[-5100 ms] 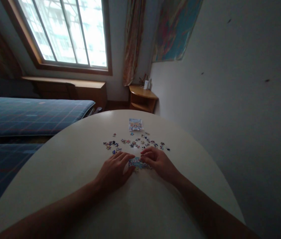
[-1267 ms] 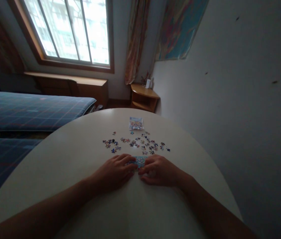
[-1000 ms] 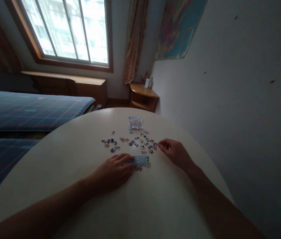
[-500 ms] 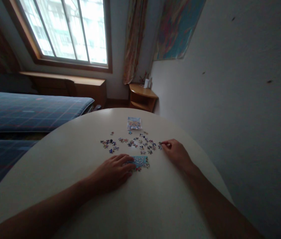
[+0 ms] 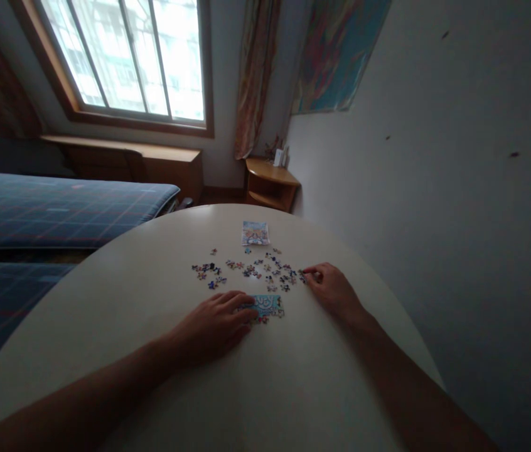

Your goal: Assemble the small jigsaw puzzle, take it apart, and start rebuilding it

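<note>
A partly joined jigsaw puzzle (image 5: 270, 306) with light-blue lettering lies flat near the middle of the table. My left hand (image 5: 221, 320) rests on its left end, fingers stretched out and covering that part. At the right edge of the loose pieces, my right hand (image 5: 334, 290) has thumb and forefinger closed on a small puzzle piece (image 5: 302, 276), which is at the tabletop. Between and beyond my hands, several loose puzzle pieces (image 5: 251, 271) are scattered. Behind them lies a small printed picture sheet or packet (image 5: 255, 233).
All of this is on a round white table (image 5: 152, 295). A bed with a blue checked mattress (image 5: 58, 210) stands close to its left. The white wall (image 5: 458, 238) runs along the right side. A wooden corner shelf (image 5: 272, 179) is beyond the far edge.
The view has shifted very slightly. My right fingertips have moved a little onto the piece at the right; my left hand stays on the joined puzzle.
</note>
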{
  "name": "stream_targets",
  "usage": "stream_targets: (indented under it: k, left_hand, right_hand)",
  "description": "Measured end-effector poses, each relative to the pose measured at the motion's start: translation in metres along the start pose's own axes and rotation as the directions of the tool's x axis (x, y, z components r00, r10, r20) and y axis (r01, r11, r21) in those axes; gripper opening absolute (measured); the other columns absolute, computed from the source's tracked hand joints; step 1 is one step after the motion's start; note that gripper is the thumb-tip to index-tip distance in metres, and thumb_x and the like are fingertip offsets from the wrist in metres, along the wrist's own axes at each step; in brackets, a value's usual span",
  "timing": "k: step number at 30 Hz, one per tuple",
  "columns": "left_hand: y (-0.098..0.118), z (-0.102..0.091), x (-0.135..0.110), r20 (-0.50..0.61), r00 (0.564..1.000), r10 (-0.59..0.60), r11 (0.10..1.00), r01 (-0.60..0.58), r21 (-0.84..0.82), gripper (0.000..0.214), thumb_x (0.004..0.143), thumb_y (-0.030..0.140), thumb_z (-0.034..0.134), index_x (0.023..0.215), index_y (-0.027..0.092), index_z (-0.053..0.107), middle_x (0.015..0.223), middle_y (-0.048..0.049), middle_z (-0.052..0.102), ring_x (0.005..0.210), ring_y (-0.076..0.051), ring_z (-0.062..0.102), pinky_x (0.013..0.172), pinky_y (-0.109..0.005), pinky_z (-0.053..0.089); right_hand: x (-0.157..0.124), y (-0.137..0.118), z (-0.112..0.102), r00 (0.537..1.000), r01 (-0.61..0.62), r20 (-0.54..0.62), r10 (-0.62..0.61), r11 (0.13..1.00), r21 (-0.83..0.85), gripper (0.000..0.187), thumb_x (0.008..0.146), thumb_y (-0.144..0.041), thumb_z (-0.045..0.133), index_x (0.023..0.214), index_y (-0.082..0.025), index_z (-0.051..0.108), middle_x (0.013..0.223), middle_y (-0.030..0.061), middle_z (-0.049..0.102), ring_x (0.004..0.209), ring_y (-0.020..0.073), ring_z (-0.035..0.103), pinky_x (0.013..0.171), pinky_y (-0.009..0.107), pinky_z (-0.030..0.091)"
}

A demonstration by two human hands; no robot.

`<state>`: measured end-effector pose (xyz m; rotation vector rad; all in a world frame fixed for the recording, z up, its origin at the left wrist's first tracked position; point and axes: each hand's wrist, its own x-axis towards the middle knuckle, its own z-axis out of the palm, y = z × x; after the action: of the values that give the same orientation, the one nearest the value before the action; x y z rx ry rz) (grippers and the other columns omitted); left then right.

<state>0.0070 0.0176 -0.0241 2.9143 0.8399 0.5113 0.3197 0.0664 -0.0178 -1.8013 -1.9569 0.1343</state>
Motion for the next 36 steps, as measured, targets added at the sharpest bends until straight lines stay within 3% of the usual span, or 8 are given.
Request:
stream_targets:
  k: [8,21,36]
  left_hand:
    - [0.001,-0.001,0.001,-0.009,1.000,0.007,1.000,-0.007,0.009,0.029,0.095,0.020,0.052,0.123,0.023,0.057,0.130,-0.0078,0.059,0.119,-0.025,0.056,0.098,-0.046,0.051]
    - [0.002,-0.002,0.001,0.005,1.000,0.000,1.000,0.000,0.005,0.028,0.097,0.022,0.050,0.124,0.023,0.056,0.132,-0.0082,0.058,0.121,-0.026,0.054,0.099,-0.046,0.050]
    - [0.004,-0.005,0.002,0.017,1.000,0.002,1.000,-0.002,0.007,0.027,0.097,0.021,0.050,0.123,0.023,0.056,0.130,-0.0084,0.058,0.119,-0.025,0.055,0.099,-0.045,0.050]
  right_hand:
    - [0.000,0.005,0.014,0.996,0.062,-0.069,-0.061,0.998,0.015,0.037,0.089,-0.037,0.055,0.117,-0.015,0.066,0.119,0.0149,0.067,0.111,0.0281,0.060,0.101,0.045,0.045]
    - [-0.001,0.000,0.013,0.994,0.101,0.051,-0.099,0.993,-0.053,0.037,0.092,-0.037,0.053,0.117,-0.013,0.066,0.129,0.0162,0.062,0.120,0.0288,0.055,0.107,0.046,0.041]
    - [-0.001,0.003,0.016,0.994,0.108,0.025,-0.107,0.993,-0.042,0.037,0.090,-0.040,0.056,0.115,-0.015,0.067,0.128,0.0150,0.063,0.120,0.0288,0.056,0.107,0.046,0.041]
